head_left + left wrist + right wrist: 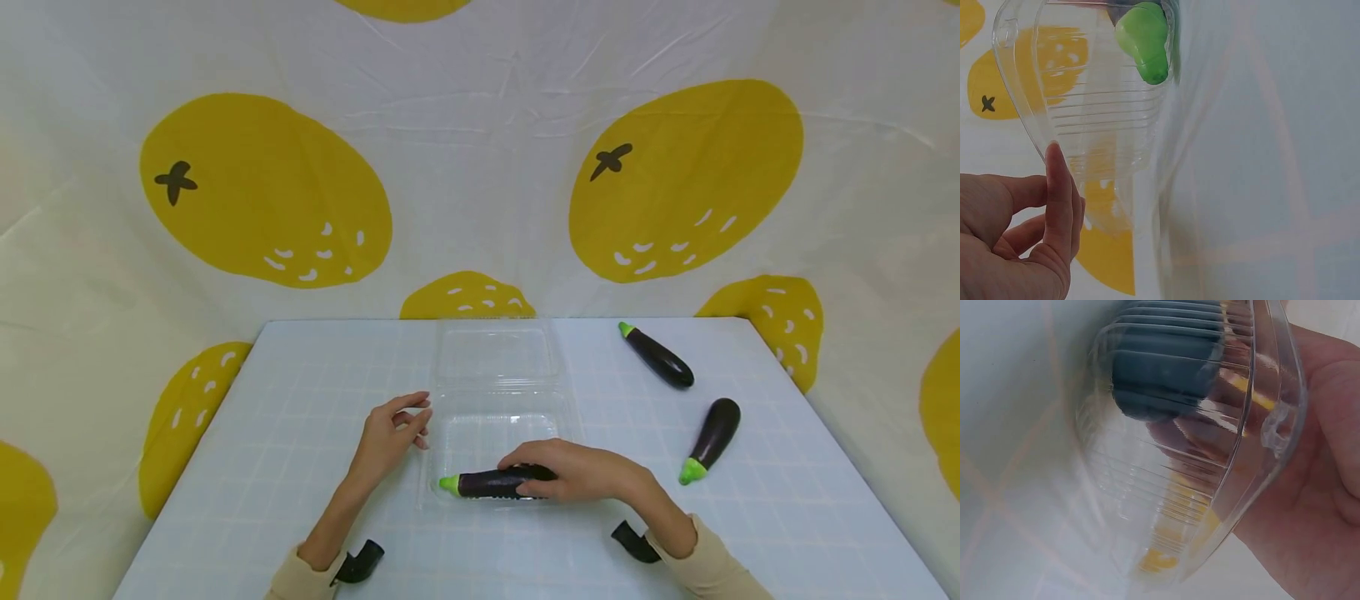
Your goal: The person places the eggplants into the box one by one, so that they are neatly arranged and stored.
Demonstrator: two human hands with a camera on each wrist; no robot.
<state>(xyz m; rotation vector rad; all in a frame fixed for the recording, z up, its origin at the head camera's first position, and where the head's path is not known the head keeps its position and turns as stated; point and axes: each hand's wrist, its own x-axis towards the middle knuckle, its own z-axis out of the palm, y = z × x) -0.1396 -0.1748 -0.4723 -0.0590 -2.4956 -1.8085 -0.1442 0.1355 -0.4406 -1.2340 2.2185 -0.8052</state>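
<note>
An eggplant (483,483) with a bright green stem end lies across the near side of a clear plastic clamshell box (480,433), its stem end pointing left. My right hand (573,471) grips the eggplant's right part from above, fingers on the far side and thumb on the near side. In the right wrist view, the dark end of the eggplant (1163,369) shows through the ribbed wall. At the box's left rim, my left hand (393,433) holds nothing, its fingers loosely bent. A fingertip appears to touch the rim in the left wrist view.
Two more eggplants lie on the table's right side, one farther back (660,357) and one nearer (712,437). The box's lid (495,350) is folded back toward the rear edge. A pale checked cloth (322,358) covers the table, with a fruit-patterned curtain (480,167) behind.
</note>
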